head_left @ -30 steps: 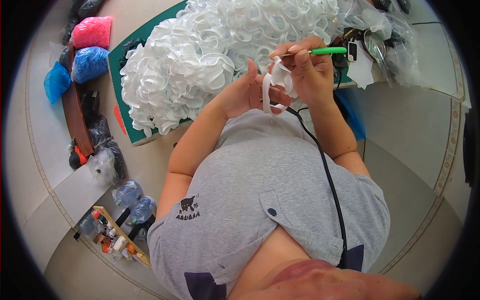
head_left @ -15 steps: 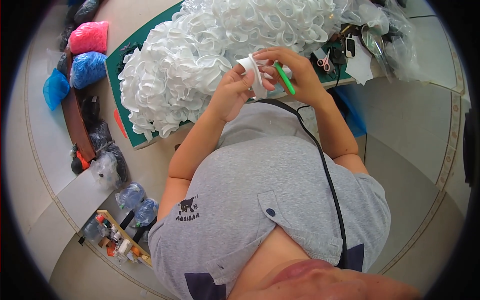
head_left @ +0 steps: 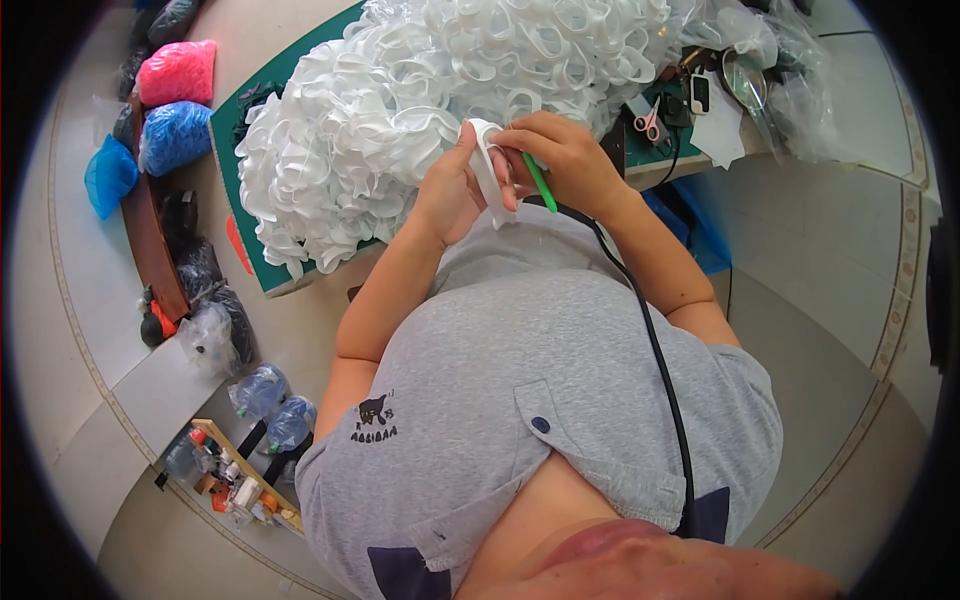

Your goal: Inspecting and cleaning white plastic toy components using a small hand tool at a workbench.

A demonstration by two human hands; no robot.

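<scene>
A white plastic ring (head_left: 487, 178) with a wide rim is held edge-on between my two hands. My left hand (head_left: 446, 196) is closed on it, thumb at its upper edge. From the other side, my right hand (head_left: 562, 152) touches the ring with its fingers and also grips a slim tool with a bright green handle (head_left: 541, 184). The tool's working tip is hidden by my fingers. Just beyond both hands rises a large heap of similar white rings (head_left: 350, 130).
The heap covers most of a green-topped table (head_left: 312, 50). At its right lie pink-handled scissors (head_left: 650, 124), a white paper (head_left: 722, 130) and clear plastic bags (head_left: 805, 95). Pink (head_left: 176, 75) and blue bags (head_left: 178, 138) stand left. A black cable (head_left: 655, 340) runs down my front.
The ring has been turned and moved slightly left and lower. My right hand has shifted left toward it, and the green handle has moved left and down with it.
</scene>
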